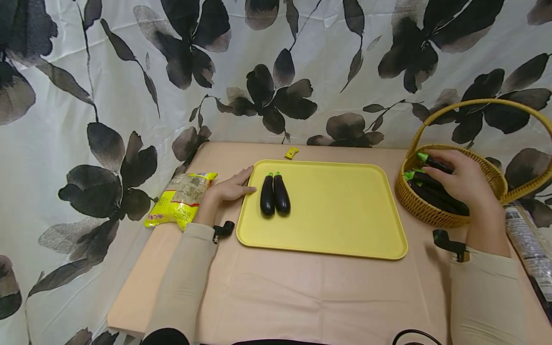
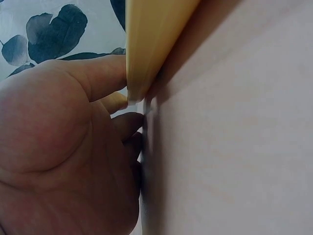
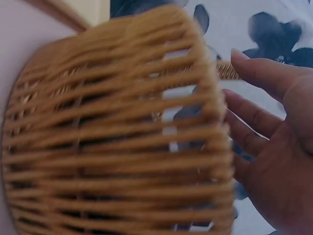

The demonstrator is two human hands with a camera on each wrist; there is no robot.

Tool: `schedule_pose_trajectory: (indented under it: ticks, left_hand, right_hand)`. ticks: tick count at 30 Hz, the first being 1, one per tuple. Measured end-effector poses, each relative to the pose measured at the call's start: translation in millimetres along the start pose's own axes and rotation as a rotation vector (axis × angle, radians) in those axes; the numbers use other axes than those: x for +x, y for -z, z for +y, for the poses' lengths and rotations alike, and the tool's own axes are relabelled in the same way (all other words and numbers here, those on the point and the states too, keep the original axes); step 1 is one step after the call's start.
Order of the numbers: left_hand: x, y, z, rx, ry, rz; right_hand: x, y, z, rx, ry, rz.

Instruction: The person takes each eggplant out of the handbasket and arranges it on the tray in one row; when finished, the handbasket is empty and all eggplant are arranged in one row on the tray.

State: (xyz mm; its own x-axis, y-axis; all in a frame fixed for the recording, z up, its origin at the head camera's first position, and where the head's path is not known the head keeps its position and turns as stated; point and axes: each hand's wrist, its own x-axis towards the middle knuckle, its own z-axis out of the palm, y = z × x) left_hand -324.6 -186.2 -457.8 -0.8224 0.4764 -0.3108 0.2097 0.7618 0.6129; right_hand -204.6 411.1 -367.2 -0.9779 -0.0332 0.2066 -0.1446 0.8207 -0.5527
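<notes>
My left hand (image 1: 231,189) rests on the table at the tray's left side, fingers stretched forward. Its thumb (image 2: 105,73) touches the edge of the yellow tray (image 1: 336,211). Two dark eggplants (image 1: 267,196) with green caps lie side by side on the tray's left part. Over the wicker basket (image 1: 416,208) reaches my right hand (image 1: 463,177), thumb and fingers parted. Between them an eggplant (image 1: 437,164) shows in the head view; the right wrist view shows no eggplant inside the grasp. More eggplants (image 1: 435,194) lie in the basket below the hand.
A yellow snack bag (image 1: 181,199) lies left of the left hand. Behind the tray is a small yellow wrapper (image 1: 291,153). The basket's tall handle (image 1: 487,101) arches up at the right. A printed plastic package (image 1: 528,239) lies at the right edge, near the right forearm.
</notes>
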Motion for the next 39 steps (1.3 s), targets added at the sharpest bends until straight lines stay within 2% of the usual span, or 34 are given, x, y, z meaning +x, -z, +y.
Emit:
schedule_pose_trajectory:
  ticks: [11, 17, 22, 34, 39]
  left_hand:
    - [1.6, -0.6, -1.5, 0.000, -0.001, 0.003]
    - [-4.4, 0.4, 4.4, -0.012, -0.022, 0.004]
    - [-7.3, 0.9, 7.5, -0.005, -0.013, 0.005]
    - [-3.2, 0.1, 4.8, 0.015, 0.008, 0.001]
    - [-10.8, 0.3, 13.7, 0.005, -0.020, 0.007]
  right_hand:
    - [-5.0, 1.0, 27.2, -0.065, -0.077, -0.072]
    - [-5.9, -1.1, 33.4, -0.103, -0.097, -0.100]
    - [-6.0, -1.0, 38.4, -0.127, -0.108, -0.129]
    - [-4.8, -4.7, 46.1, -0.179, -0.107, -0.176]
    - [-6.3, -3.8, 47.4, -0.164, -0.141, -0.182]
